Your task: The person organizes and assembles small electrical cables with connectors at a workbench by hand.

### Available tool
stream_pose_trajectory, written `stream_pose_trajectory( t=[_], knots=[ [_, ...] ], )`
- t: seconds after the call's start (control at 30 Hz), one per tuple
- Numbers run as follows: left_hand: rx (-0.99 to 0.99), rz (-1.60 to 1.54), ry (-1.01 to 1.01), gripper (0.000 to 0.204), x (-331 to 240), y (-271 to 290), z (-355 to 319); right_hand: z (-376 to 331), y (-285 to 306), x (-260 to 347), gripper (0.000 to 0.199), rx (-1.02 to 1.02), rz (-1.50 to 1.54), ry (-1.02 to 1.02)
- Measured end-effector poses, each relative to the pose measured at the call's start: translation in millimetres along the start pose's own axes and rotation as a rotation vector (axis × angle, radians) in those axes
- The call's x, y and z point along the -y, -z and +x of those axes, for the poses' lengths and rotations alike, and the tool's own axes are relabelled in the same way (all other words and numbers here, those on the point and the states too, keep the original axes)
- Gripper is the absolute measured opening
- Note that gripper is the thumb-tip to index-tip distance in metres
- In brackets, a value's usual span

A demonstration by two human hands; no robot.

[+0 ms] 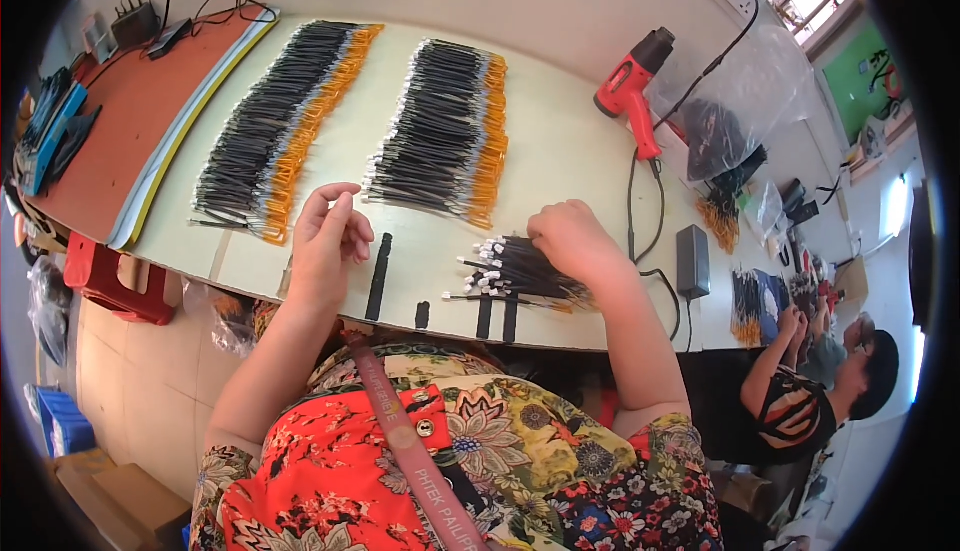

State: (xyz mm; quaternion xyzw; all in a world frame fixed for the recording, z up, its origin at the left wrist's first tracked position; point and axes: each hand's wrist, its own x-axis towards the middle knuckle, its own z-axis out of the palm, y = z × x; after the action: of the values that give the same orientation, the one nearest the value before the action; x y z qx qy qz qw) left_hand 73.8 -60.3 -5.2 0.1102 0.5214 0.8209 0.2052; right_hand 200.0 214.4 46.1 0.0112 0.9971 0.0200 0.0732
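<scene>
My left hand (332, 236) is raised over the table's near edge, its fingers loosely curled and apart with nothing in them. At the near right, my right hand (575, 239) rests on a loose pile of short black cables (515, 269) with white connectors. Its fingers are bent down and closed on cables at the top of the pile; the fingertips are partly hidden. Farther off lie two long, neat rows of similar cables, a left row (275, 126) and a middle row (435, 126), each with white ends on the left and orange ends on the right.
A red heat gun (630, 91) stands nozzle-up at the back right, its cord passing a black power adapter (693, 261). Black strips (380, 276) lie along the near edge. A brown mat (140, 121) covers the left. A red stool (115, 281) stands below; a co-worker (815, 396) sits right.
</scene>
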Motion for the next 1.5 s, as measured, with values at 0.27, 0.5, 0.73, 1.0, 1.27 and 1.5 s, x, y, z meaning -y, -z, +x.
stream_pose_trajectory(
  t=[0.27,0.5,0.73,1.0,1.27,1.5],
  knots=[
    [0.049,0.0,0.004,0.02,3,1,1,-2,-9,-13,0.005,-0.14,0.188,0.092],
    [0.066,0.012,0.016,0.018,2,1,1,-18,18,-14,0.002,-0.293,0.082,0.086],
    [0.299,0.207,0.021,0.03,1,-8,-3,-2,45,46,0.012,-0.487,0.247,0.311],
    [0.257,0.135,0.0,0.016,5,-2,-2,29,38,91,0.014,-0.486,0.279,0.432],
    [0.115,0.098,0.072,0.024,5,2,1,37,33,94,0.016,-0.505,0.287,0.384],
    [0.038,0.068,0.086,0.029,3,2,1,40,32,94,0.017,-0.519,0.268,0.392]
  ],
)
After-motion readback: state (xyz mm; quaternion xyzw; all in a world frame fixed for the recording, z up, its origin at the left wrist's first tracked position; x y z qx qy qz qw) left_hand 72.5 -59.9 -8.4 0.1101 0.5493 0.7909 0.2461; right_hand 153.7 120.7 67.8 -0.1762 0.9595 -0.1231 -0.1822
